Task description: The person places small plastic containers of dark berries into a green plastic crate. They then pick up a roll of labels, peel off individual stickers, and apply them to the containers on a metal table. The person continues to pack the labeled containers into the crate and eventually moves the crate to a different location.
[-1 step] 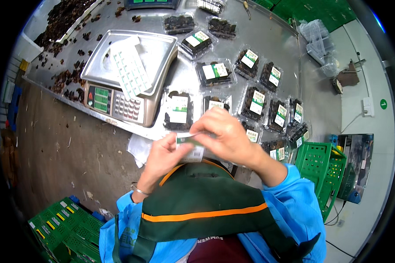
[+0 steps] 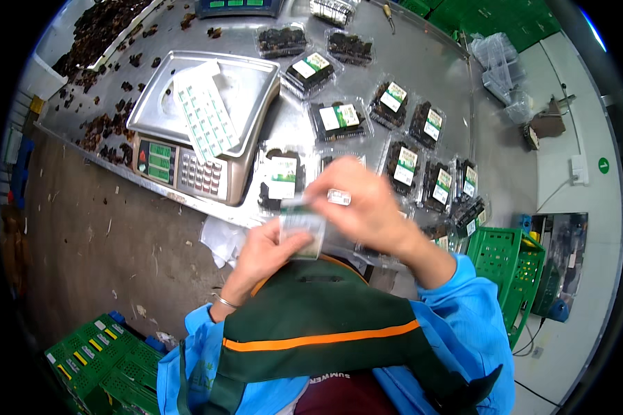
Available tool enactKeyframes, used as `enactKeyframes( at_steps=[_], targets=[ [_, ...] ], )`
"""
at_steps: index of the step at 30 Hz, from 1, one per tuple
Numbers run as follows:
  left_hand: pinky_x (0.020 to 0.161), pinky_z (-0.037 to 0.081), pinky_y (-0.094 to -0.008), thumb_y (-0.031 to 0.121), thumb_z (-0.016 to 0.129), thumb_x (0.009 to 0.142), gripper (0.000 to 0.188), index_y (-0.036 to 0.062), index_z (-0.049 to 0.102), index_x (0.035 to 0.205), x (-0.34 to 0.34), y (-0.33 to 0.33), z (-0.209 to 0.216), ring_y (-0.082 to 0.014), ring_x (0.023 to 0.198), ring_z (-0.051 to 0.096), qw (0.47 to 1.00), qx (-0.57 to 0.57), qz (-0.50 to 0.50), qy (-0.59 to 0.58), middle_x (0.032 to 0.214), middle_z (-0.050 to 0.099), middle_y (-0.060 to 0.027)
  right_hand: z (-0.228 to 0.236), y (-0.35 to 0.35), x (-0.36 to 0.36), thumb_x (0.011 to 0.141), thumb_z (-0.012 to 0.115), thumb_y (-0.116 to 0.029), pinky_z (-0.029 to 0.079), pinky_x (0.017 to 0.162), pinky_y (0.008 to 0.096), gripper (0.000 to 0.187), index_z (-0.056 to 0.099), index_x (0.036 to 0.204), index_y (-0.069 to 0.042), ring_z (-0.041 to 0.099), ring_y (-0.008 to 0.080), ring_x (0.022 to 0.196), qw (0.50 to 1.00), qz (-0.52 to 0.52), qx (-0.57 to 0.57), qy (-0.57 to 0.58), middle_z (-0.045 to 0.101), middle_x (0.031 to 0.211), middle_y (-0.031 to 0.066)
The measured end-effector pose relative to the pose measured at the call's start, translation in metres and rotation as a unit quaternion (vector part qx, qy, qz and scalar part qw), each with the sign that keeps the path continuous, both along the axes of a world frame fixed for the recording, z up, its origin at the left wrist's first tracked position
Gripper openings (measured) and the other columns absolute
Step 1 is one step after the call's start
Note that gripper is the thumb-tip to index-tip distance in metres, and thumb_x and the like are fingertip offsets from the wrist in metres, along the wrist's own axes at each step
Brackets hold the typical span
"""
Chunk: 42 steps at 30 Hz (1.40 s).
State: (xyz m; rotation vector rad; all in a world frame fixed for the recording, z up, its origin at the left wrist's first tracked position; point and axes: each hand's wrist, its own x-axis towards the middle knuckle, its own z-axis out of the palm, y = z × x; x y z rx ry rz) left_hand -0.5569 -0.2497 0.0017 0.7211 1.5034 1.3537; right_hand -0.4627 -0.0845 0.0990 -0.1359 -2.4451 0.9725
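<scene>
In front of the apron, my left hand (image 2: 264, 250) grips a small stack of white and green labels (image 2: 302, 232) between thumb and fingers. My right hand (image 2: 363, 207) pinches at the stack's upper edge, blurred by motion. A small white patch shows between the right fingers; whether it is a label or part of a pack behind is unclear. Just beyond the hands lies a clear plastic box of dark dried fungus (image 2: 282, 176) with a label on its lid. Another box beside it is mostly hidden by my right hand.
A weighing scale (image 2: 204, 173) stands on the left, a label sheet (image 2: 206, 114) on its pan. Several labelled boxes (image 2: 403, 164) fill the metal table's right side. Loose dark pieces and a white tub (image 2: 48, 72) lie far left. Green crates (image 2: 502, 266) stand right and lower left.
My right hand has moved slightly right and nearer to me. The label stack now stands more upright in my left hand and shows more of its face.
</scene>
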Motion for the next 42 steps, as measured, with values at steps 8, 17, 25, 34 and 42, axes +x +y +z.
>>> enactKeyframes(
  at_steps=[8, 17, 25, 34, 42],
  targets=[
    [0.079, 0.041, -0.0279, 0.016, 0.064, 0.073, 0.053, 0.0003, 0.039, 0.117, -0.115, -0.027, 0.093, -0.0157, 0.093, 0.049, 0.966, 0.018, 0.218, 0.141, 0.106, 0.049, -0.0090, -0.037, 0.261, -0.142, 0.073, 0.070, -0.004, 0.051, 0.061, 0.0269, 0.027, 0.056, 0.095, -0.005, 0.060, 0.0127, 0.072, 0.844, -0.188, -0.494, 0.093, 0.061, 0.085, 0.0042],
    [0.078, 0.044, -0.0263, 0.000, 0.066, 0.071, 0.040, -0.0043, 0.054, 0.108, -0.121, -0.015, 0.088, -0.0151, 0.083, 0.059, 0.970, -0.008, 0.237, 0.053, 0.090, 0.062, -0.0104, -0.213, 0.301, -0.322, 0.061, 0.075, -0.010, 0.048, 0.057, 0.0326, 0.048, 0.051, 0.102, -0.002, 0.056, 0.0210, 0.071, 0.852, -0.447, -0.259, -0.085, 0.056, 0.089, 0.0126],
    [0.057, 0.046, -0.0204, -0.001, 0.061, 0.079, 0.019, -0.0018, 0.062, 0.098, -0.143, 0.081, 0.102, -0.0076, 0.065, 0.060, 0.983, 0.018, -0.005, 0.184, 0.075, 0.066, -0.0084, -0.033, 0.184, -0.172, 0.077, 0.065, -0.018, 0.047, 0.069, 0.0266, 0.031, 0.059, 0.102, -0.001, 0.057, 0.0142, 0.081, 0.908, -0.007, -0.375, -0.187, 0.060, 0.095, 0.0071],
    [0.047, 0.041, -0.0189, 0.012, 0.071, 0.075, 0.017, 0.0001, 0.061, 0.069, -0.129, 0.112, 0.085, -0.0036, 0.054, 0.053, 0.972, 0.029, 0.037, 0.229, 0.059, 0.061, -0.0033, 0.027, 0.119, -0.106, 0.073, 0.066, -0.012, 0.047, 0.065, 0.0306, 0.016, 0.065, 0.089, -0.007, 0.059, 0.0226, 0.072, 0.989, 0.146, 0.014, -0.035, 0.061, 0.077, 0.0056],
    [0.069, 0.050, -0.0253, 0.003, 0.068, 0.073, 0.045, -0.0042, 0.053, 0.115, -0.160, 0.087, 0.062, -0.0144, 0.078, 0.063, 0.998, -0.048, 0.040, -0.032, 0.093, 0.065, -0.0113, -0.043, 0.415, -0.127, 0.075, 0.067, -0.009, 0.050, 0.057, 0.0269, 0.019, 0.057, 0.090, -0.001, 0.059, 0.0135, 0.062, 0.864, -0.299, -0.396, -0.084, 0.062, 0.078, 0.0065]
  ],
)
